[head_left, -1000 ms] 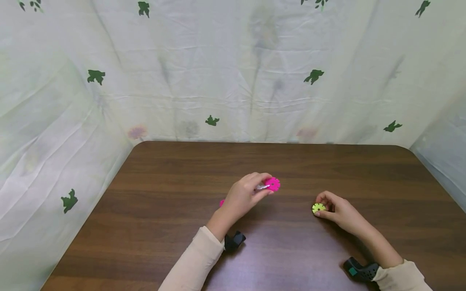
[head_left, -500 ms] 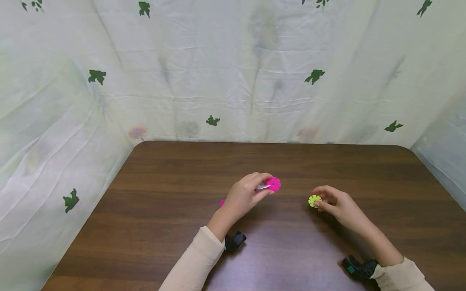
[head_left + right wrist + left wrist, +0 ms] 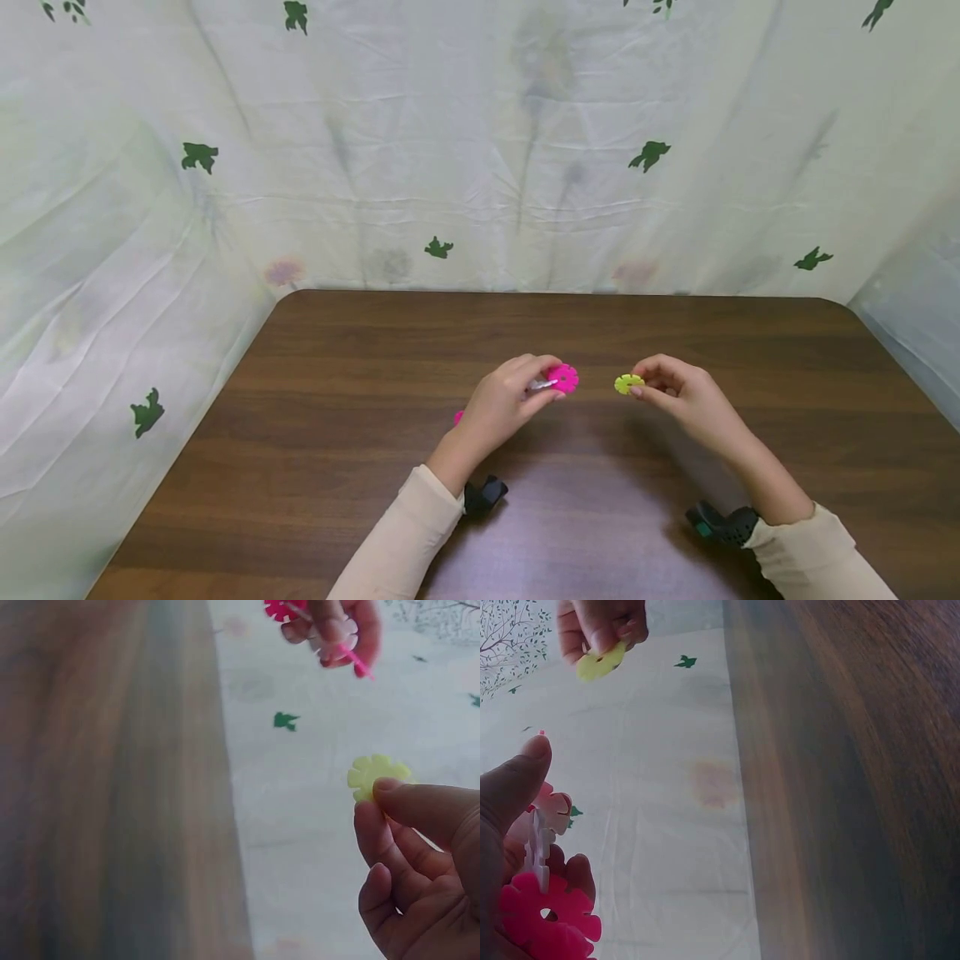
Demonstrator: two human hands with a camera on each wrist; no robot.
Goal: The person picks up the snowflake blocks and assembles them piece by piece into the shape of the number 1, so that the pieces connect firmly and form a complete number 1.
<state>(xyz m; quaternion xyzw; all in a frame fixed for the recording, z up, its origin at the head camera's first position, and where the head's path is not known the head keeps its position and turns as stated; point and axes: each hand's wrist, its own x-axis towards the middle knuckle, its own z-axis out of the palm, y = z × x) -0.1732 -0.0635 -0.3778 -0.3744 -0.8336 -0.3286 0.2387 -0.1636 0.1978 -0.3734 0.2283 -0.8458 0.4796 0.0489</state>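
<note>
My left hand (image 3: 495,408) grips a small chain of notched plastic discs, held over the table. A bright pink disc (image 3: 567,379) sticks out past the fingertips, joined to a white disc (image 3: 540,385) seen edge-on. Another bit of pink (image 3: 459,416) shows behind the wrist. In the left wrist view the pink disc (image 3: 547,922) slots into the white disc (image 3: 537,851), with a paler pink-white disc (image 3: 553,810) beyond; fingers hide the rest. My right hand (image 3: 697,408) pinches a yellow notched disc (image 3: 627,384) between thumb and fingers, apart from the pink disc, to its right.
Both hands are above a brown wood-grain table (image 3: 337,358). A pale cloth (image 3: 480,150) with green leaf-like prints hangs behind and at the sides. Black wrist cameras, one on the left wrist (image 3: 486,495) and one on the right wrist (image 3: 722,523), sit close above the tabletop.
My right hand has lifted the yellow disc and carried it left, closer to the pink disc, tilting it flatter. My left hand has stayed nearly still with its chain.
</note>
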